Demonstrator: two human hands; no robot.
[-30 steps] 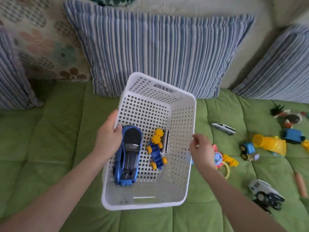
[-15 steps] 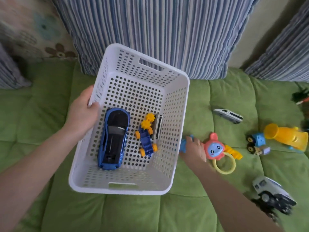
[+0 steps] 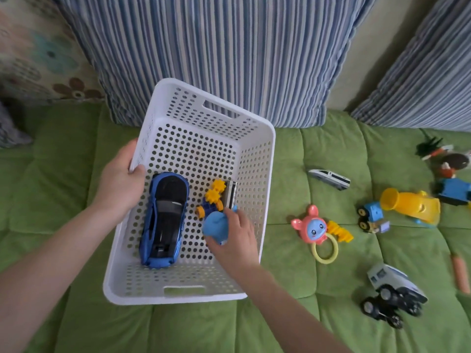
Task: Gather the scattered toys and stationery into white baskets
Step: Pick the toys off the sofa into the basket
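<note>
A white perforated basket (image 3: 257, 159) sits on the green sofa. My left hand (image 3: 119, 184) grips its left rim, thumb inside. Lying in the basket are a blue toy car (image 3: 164, 220), a blue and yellow gear toy (image 3: 212, 197) and a small white train piece (image 3: 230, 196). My right hand (image 3: 235, 238) is inside the basket over its right side and holds a light blue toy (image 3: 214, 225). To the right on the sofa lie a pink rattle (image 3: 312, 229), a white toy train (image 3: 328, 178), a small blue truck (image 3: 372, 219) and a yellow toy (image 3: 410, 207).
A white monster truck (image 3: 393, 294) lies at the lower right, an orange stick (image 3: 461, 276) near the right edge, and more toys (image 3: 453, 189) at the far right. Striped cushions (image 3: 216, 52) stand right behind the basket; a floral cushion (image 3: 38, 52) is at the left.
My right hand picked up the light blue toy from the sofa beside the rattle and moved it left over the rim into the basket. My left hand kept its hold on the rim.
</note>
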